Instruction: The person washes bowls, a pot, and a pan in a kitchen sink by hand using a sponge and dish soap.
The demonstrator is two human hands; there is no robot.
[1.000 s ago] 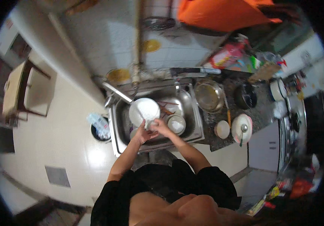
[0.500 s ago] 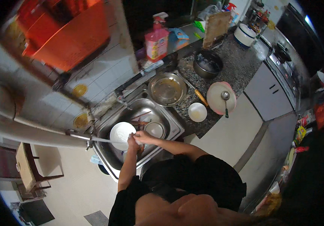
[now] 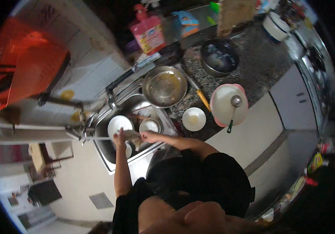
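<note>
Left hand (image 3: 118,139) and right hand (image 3: 148,136) gripping cloth (image 3: 133,136), fingers curled; its hanging end could be catching and tipping the near bowl (image 3: 128,150).

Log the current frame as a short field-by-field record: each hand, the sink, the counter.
Left hand: grip closed on one end of a pale cloth
Right hand: grip closed on the cloth's other end
Cloth position: between the hands, over the sink
In sink: white bowl beside another bowl
On counter: dark pot, small white bowl, pink-rimmed bowl with a ladle in it
Image quality: cloth blurred
</note>
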